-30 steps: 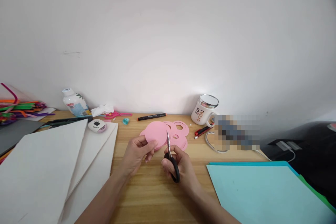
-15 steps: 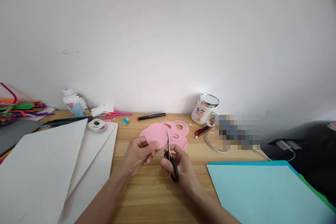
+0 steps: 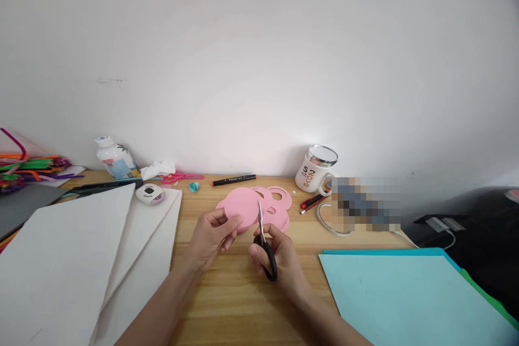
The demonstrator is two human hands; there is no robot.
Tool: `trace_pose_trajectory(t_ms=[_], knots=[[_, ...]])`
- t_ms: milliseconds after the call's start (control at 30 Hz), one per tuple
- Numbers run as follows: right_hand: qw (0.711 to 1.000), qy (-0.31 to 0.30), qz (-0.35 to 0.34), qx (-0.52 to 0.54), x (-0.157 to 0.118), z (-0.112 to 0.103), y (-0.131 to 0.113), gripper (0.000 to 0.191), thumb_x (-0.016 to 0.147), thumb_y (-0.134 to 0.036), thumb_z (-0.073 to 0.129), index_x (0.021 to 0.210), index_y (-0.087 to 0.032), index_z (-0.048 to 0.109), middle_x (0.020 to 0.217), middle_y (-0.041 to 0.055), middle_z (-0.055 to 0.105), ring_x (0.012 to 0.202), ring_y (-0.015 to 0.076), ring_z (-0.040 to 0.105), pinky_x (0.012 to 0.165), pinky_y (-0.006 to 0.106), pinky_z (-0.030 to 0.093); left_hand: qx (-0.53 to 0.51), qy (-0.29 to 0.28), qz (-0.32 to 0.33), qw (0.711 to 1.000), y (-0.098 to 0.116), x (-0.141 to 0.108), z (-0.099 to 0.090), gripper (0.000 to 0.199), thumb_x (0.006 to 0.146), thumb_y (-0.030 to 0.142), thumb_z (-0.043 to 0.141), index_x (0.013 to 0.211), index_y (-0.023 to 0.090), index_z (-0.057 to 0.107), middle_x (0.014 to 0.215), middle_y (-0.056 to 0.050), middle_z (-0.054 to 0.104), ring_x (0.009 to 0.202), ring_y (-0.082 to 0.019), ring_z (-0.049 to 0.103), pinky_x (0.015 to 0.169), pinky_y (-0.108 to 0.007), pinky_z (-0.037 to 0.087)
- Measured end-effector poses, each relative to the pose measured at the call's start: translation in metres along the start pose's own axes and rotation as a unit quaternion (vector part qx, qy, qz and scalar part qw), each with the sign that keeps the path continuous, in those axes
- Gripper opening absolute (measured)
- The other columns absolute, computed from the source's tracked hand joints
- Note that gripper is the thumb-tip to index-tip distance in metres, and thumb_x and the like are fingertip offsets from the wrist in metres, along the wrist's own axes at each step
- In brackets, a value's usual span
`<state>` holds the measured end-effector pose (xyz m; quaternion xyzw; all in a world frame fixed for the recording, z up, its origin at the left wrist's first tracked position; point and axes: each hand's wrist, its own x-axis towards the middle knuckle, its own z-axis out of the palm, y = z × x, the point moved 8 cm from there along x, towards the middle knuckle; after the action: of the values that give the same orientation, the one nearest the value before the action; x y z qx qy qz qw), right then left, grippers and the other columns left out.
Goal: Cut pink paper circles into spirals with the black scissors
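Between the thumb and fingers of my left hand [image 3: 214,232] is a round pink paper disc [image 3: 243,206], pinched by its lower left edge. My right hand [image 3: 278,257] grips black-handled scissors [image 3: 260,221], their blades pointing up and looking closed, close by the disc's right edge. Whether the blades touch the paper I cannot tell. Behind the disc lie more pink paper pieces [image 3: 281,220] with rounded outlines and cut-out holes, partly hidden by the disc and the scissors.
White sheets [image 3: 68,259] cover the left side; light blue paper [image 3: 405,292] lies at the right. Along the wall are a white bottle [image 3: 115,159], pink scissors [image 3: 182,176], a black marker [image 3: 234,180] and a mug [image 3: 314,173]. A white cable [image 3: 324,221] curls below the mug.
The pink disc has shifted and tilted slightly in my left hand, its right edge now a little farther left. My right hand and the scissors have hardly moved.
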<state>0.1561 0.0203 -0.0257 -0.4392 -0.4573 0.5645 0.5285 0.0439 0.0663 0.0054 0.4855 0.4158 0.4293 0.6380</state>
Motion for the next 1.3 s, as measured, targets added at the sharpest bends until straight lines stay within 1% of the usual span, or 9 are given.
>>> trace_pose_trajectory(t_ms=[200,267,433,600,667,800,967,1167,1300], knots=[[1.000,0.001,0.007,0.005,0.000,0.002,0.002,0.040,0.064,-0.047,0.070,0.078,-0.021,0.043,0.044,-0.0107,0.043,0.033,0.0062,0.037,0.033,0.016,0.026,-0.012,-0.019,-0.012,1.000,-0.004,0.001,0.002,0.032,0.067,0.039,0.066,0.055,0.014,0.052,0.044,0.004,0.052,0.031,-0.004,0.038,0.032,-0.017,0.021],[1.000,0.003,0.011,0.002,-0.001,0.003,0.003,0.041,0.064,-0.049,0.069,0.078,-0.021,0.043,0.044,-0.0109,0.042,0.033,0.0061,0.036,0.033,0.016,0.026,-0.019,-0.025,-0.017,0.999,-0.006,0.002,0.003,0.031,0.067,0.040,0.067,0.057,0.014,0.052,0.046,0.003,0.053,0.030,-0.004,0.039,0.031,-0.018,0.022],[1.000,-0.001,0.014,0.001,-0.001,0.004,0.003,0.042,0.063,-0.049,0.069,0.077,-0.021,0.042,0.045,-0.0102,0.043,0.034,0.0060,0.036,0.034,0.016,0.025,-0.005,-0.016,-0.001,1.000,-0.004,0.002,0.000,0.032,0.063,0.035,0.071,0.050,0.014,0.051,0.041,0.005,0.048,0.031,-0.003,0.035,0.033,-0.018,0.021],[1.000,-0.008,-0.022,0.019,0.000,0.004,-0.008,0.041,0.062,-0.042,0.073,0.081,-0.021,0.045,0.053,-0.0085,0.043,0.044,0.0073,0.036,0.041,0.018,0.026,0.032,-0.020,-0.005,0.999,-0.001,0.000,0.001,0.030,0.060,0.034,0.072,0.049,0.013,0.053,0.036,0.007,0.040,0.031,-0.002,0.029,0.035,-0.018,0.018],[0.999,-0.006,-0.022,0.022,0.000,0.002,-0.009,0.041,0.061,-0.040,0.075,0.081,-0.021,0.045,0.056,-0.0080,0.043,0.046,0.0075,0.035,0.042,0.018,0.025,0.036,-0.024,-0.002,0.999,0.000,0.000,0.001,0.030,0.060,0.034,0.071,0.049,0.013,0.053,0.036,0.008,0.039,0.032,-0.002,0.029,0.036,-0.018,0.018],[1.000,0.000,-0.019,0.009,0.000,0.001,-0.007,0.037,0.064,-0.039,0.073,0.081,-0.021,0.046,0.055,-0.0085,0.042,0.045,0.0067,0.032,0.041,0.018,0.026,0.031,-0.020,0.004,0.999,-0.001,0.000,0.001,0.029,0.060,0.034,0.071,0.051,0.013,0.054,0.038,0.007,0.041,0.033,-0.002,0.029,0.037,-0.019,0.018],[1.000,-0.005,-0.023,0.005,0.001,0.000,-0.004,0.036,0.065,-0.038,0.072,0.083,-0.020,0.046,0.053,-0.0094,0.041,0.044,0.0065,0.033,0.040,0.018,0.027,0.031,-0.018,0.003,0.999,-0.002,0.002,0.000,0.029,0.060,0.036,0.072,0.054,0.012,0.055,0.039,0.007,0.043,0.033,-0.003,0.030,0.036,-0.018,0.019],[0.999,-0.007,-0.030,-0.020,0.001,-0.001,-0.004,0.035,0.069,-0.044,0.067,0.082,-0.020,0.045,0.050,-0.0106,0.037,0.041,0.0057,0.030,0.039,0.017,0.024,0.029,-0.019,0.015,0.999,-0.001,0.002,-0.002,0.031,0.064,0.036,0.069,0.052,0.013,0.051,0.040,0.007,0.043,0.034,-0.003,0.030,0.037,-0.018,0.019],[0.999,-0.006,-0.022,-0.027,0.001,-0.001,-0.004,0.036,0.069,-0.046,0.066,0.081,-0.020,0.044,0.048,-0.0108,0.038,0.040,0.0058,0.031,0.038,0.017,0.025,0.032,-0.018,0.016,0.999,-0.001,0.003,-0.002,0.032,0.065,0.036,0.069,0.051,0.013,0.050,0.040,0.007,0.043,0.034,-0.003,0.030,0.037,-0.019,0.019]])
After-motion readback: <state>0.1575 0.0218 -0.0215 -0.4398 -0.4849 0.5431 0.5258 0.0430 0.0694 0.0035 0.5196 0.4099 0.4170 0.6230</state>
